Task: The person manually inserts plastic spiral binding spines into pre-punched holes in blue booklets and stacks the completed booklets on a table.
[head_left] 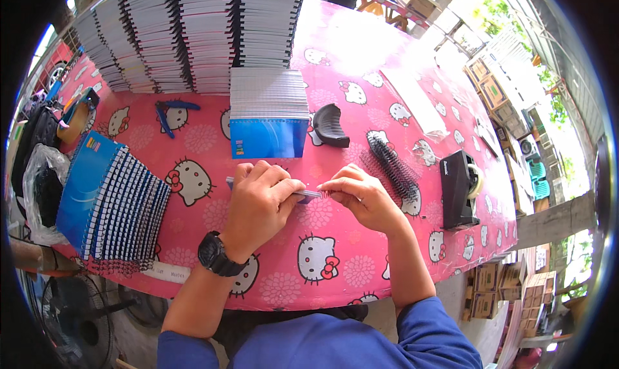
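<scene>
My left hand (261, 198), with a black watch on its wrist, is closed around a thin notebook (309, 194) held edge-on above the table; most of it is hidden behind my fingers. At its right end my right hand (361, 198) pinches a small spiral wire coil (325, 194) against the notebook's edge. Just beyond my hands stands a stack of blue-covered notebooks (269, 139). To the right of that stack lies a curved black ribbed piece (331, 125). A pile of dark spiral coils (392, 168) rests near my right hand.
Coil-bound blue notebooks (93, 188) fan out at the left. Tall paper stacks (200, 37) rise at the back left, with blue-handled pliers (169, 116) before them. A black tape dispenser (456, 192) stands on the right of the pink patterned tablecloth (277, 259). A fan (74, 317) is at lower left.
</scene>
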Tool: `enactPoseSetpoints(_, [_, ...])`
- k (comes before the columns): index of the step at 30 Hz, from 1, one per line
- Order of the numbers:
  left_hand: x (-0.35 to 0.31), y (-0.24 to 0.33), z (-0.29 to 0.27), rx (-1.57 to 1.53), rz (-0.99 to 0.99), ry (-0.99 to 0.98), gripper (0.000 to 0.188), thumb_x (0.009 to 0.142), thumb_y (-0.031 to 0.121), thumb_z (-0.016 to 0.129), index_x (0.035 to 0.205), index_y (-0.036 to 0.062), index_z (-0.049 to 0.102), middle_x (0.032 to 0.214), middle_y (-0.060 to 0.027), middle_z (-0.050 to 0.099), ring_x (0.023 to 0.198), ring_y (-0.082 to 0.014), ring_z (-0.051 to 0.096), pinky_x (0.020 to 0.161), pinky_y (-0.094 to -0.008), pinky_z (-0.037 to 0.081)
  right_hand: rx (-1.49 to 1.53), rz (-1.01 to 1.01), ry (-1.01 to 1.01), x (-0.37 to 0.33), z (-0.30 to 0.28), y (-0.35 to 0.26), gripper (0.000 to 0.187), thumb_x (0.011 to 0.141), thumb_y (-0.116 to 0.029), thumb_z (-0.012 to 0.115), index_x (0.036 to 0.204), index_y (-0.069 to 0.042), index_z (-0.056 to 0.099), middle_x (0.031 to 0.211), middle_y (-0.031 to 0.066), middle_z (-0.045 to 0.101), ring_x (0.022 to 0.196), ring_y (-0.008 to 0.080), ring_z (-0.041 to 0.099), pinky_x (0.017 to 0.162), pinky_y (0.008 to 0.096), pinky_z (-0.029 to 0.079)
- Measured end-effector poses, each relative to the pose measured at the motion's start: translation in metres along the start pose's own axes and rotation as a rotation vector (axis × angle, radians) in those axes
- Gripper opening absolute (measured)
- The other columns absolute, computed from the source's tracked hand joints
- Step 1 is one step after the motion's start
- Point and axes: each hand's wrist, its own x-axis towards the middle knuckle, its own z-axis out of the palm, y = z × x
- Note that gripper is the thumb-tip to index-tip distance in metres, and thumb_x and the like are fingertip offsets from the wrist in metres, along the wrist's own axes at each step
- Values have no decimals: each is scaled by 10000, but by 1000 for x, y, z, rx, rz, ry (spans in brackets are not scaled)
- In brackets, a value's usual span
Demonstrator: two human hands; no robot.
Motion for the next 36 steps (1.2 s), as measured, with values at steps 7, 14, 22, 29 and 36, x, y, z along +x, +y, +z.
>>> enactPoseSetpoints(7, [0, 7, -1, 52, -35, -21, 206, 666, 128, 752, 854, 134, 667, 814, 10, 600, 826, -175, 551, 781, -349, 363, 3, 73, 20, 3, 0, -13, 497, 818, -32, 629, 1288, -86, 478, 792, 72, 596, 746, 177, 580, 697, 311, 483])
enactPoseSetpoints(14, [-6, 17, 13, 17, 28, -42, 299, 691, 137, 719, 969, 133, 610, 894, -18, 580, 886, -198, 537, 776, -367, 362, 194, 198, -40, 3, 6, -17, 451, 850, -33, 610, 1280, -88, 487, 766, 56, 603, 689, 143, 589, 643, 290, 489])
enactPoseSetpoints(22, [-6, 17, 11, 31, 44, -211, 245, 738, 202, 695, 942, 125, 582, 924, -17, 571, 892, -192, 536, 781, -359, 355, -255, 347, 229, 39, -7, 55, 383, 797, -171, 683, 1158, -82, 590, 925, 82, 639, 802, 199, 590, 727, 356, 489])
enactPoseSetpoints(29, [-5, 13, 9, 36, 55, -124, 186, 787, 288, 668, 917, 169, 611, 892, 38, 593, 874, -163, 550, 890, -425, 289, -464, 173, 447, 42, -4, 75, 186, 765, -175, 674, 897, -44, 666, 836, 90, 631, 861, 265, 546, 789, 382, 442])
enactPoseSetpoints(36, [-6, 8, 8, -5, 72, -191, 220, 757, 274, 701, 940, 204, 602, 870, 57, 599, 893, -131, 562, 988, -492, 231, 172, 576, 329, -10, -16, 61, 540, 669, -36, 617, 1184, -8, 457, 871, 88, 592, 743, 129, 551, 665, 278, 471])
